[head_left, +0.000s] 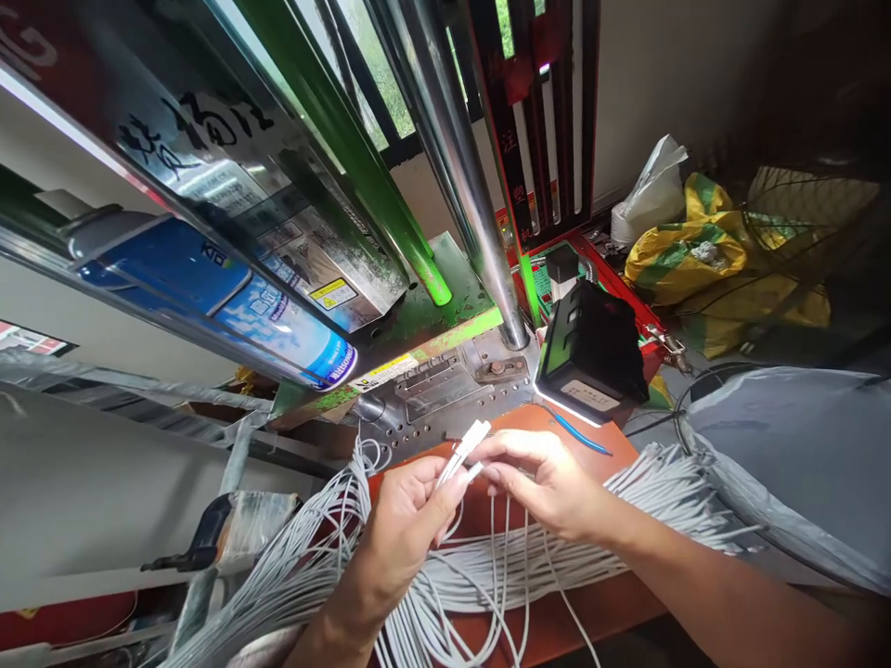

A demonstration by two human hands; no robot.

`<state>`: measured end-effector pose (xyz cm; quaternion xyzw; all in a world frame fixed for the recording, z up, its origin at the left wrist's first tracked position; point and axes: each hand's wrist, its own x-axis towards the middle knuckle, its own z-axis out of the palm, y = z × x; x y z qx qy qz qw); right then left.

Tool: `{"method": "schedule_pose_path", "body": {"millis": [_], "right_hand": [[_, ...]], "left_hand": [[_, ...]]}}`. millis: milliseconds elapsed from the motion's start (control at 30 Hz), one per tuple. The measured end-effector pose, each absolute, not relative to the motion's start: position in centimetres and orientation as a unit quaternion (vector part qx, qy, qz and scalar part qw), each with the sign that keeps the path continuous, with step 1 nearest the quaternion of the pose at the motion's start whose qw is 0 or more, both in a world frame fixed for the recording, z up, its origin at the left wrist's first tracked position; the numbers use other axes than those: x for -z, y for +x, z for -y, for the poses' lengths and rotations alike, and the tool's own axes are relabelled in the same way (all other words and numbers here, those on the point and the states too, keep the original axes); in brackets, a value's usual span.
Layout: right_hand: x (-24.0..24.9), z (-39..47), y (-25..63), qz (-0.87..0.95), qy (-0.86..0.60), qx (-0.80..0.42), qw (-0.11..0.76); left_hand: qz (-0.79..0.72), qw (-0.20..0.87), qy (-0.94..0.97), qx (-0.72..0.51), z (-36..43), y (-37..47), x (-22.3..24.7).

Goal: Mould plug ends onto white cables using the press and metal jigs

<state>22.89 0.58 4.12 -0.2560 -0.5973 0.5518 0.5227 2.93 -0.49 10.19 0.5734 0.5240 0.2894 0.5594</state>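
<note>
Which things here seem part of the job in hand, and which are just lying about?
Likely in use: small white connectors in the left hand; long thin white cables.

Probably just lying about: slim blue stick; yellow-and-green sacks; blue-and-white spray can.

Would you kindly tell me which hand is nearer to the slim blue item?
Right: the right hand is just left of the slim blue item, while the left hand is farther off to the left.
</note>
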Motion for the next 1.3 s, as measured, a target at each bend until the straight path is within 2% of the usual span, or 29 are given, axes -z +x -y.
{"method": "schedule_pose_path", "body": {"millis": [133, 333, 567, 767, 967, 1300], "right_hand": [[-4.6, -0.5, 23.1, 0.651, -0.293, -0.455, 0.532], [-4.8, -0.5, 23.0, 0.669, -0.298, -0.4, 0.551], [-4.7, -0.3, 23.1, 0.599, -0.271, -0.541, 0.524], [-4.8, -0.4, 23.1, 0.641, -0.294, -0.46, 0.54], [-5.0, -0.5, 23.1, 0.554, -0.276, -0.593, 0.515], [-4.3, -0.7, 22.9, 0.546, -0.308, -0.599, 0.499]], "left_hand": [[-0.536, 0.534, 0.59, -0.282, 0.6, 2.5, -9.8], [-0.554, 0.492, 0.612, -0.275, 0.7, 2.8, -10.1], [-0.555, 0.485, 0.615, -0.28, 0.6, 3.1, -10.4], [-0.56, 0.473, 0.619, -0.283, 0.7, 3.4, -10.7], [-0.544, 0.479, 0.633, -0.273, 0.5, 3.5, -10.8], [-0.546, 0.478, 0.628, -0.28, -0.2, 2.5, -10.0]]}}
